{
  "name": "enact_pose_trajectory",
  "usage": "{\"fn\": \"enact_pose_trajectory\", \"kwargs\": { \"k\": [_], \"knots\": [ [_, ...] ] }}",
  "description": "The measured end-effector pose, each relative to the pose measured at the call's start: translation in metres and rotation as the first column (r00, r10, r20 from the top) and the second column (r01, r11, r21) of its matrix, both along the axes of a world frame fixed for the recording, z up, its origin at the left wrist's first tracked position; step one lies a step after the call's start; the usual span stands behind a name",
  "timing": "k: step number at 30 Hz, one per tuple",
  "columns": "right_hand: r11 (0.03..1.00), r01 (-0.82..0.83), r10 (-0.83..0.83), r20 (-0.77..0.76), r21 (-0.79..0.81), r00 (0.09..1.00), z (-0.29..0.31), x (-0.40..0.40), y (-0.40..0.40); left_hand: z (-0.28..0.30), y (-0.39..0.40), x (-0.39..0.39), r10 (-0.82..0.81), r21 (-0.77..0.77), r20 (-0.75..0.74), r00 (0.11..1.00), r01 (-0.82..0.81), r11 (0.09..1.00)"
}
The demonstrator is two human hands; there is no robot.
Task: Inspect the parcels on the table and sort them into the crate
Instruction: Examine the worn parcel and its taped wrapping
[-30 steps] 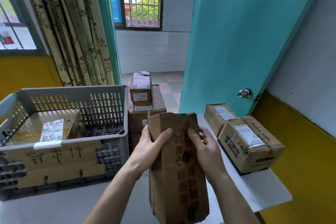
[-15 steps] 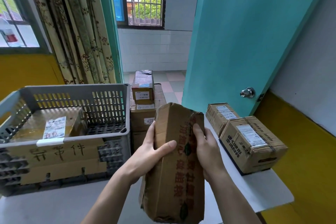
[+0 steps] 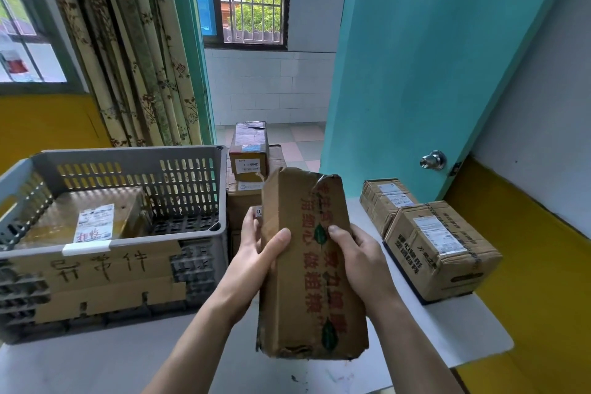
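parcel [image 3: 307, 265], a long worn cardboard one with red print running down its face, is held upright above the table [image 3: 96, 361] between both hands, just right of the crate [image 3: 128, 166]. its lower corners are crushed, and its back face is hidden.

going left to right: the grey slatted crate stands on the table's left part, its left end cut off by the frame edge. a cardboard sign [image 3: 105, 269] with handwritten characters covers much of its near wall. one flat parcel [image 3: 86, 221] lies inside on the crate floor, under shiny tape with a white label; its print is too small to read.

the left hand [image 3: 259, 253] grips the held parcel's left edge, thumb curled across the front, fingers wrapped behind and mostly hidden. the right hand [image 3: 361, 256] grips the right edge the same way, thumb on the front, fingers out of sight behind.

behind the held parcel a stack of boxes [image 3: 249, 163] rises beyond the table; two are plain, and more below are hidden by the parcel and the left hand, so i cannot count them all.

to the right, two taped parcels [image 3: 441, 249] sit touching each other on the table's right edge, each with a white label, the farther one partly blocked by the nearer. behind them a teal door [image 3: 415, 73] with one round knob [image 3: 432, 160] stands open.
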State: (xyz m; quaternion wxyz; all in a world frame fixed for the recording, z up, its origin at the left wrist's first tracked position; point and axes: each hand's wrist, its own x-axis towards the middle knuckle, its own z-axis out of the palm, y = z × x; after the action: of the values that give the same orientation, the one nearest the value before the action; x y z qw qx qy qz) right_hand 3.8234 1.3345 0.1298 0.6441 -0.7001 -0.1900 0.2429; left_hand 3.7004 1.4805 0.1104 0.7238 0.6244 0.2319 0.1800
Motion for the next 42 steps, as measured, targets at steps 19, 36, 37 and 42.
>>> {"fn": "enact_pose_trajectory", "kwargs": {
  "k": [19,36,37,42],
  "knots": [
    [0.955,-0.267,0.292,-0.245,0.128,0.925,-0.019,-0.001,-0.006,-0.007,0.004,0.0,0.112,-0.181,0.087,0.99,-0.095,0.979],
    [0.95,-0.238,0.288,-0.28,0.2,0.916,-0.026,0.005,-0.006,-0.003,0.001,-0.018,-0.17,-0.064,-0.056,0.984,0.166,0.984],
    [0.953,-0.235,0.282,-0.272,0.191,0.92,-0.026,0.006,-0.005,-0.003,0.0,-0.019,-0.177,-0.06,-0.053,0.983,0.174,0.983],
    [0.959,-0.229,0.264,-0.235,0.166,0.935,-0.031,0.003,0.001,-0.015,0.002,-0.015,-0.065,-0.074,0.031,0.997,0.067,0.995]
  ]
}}
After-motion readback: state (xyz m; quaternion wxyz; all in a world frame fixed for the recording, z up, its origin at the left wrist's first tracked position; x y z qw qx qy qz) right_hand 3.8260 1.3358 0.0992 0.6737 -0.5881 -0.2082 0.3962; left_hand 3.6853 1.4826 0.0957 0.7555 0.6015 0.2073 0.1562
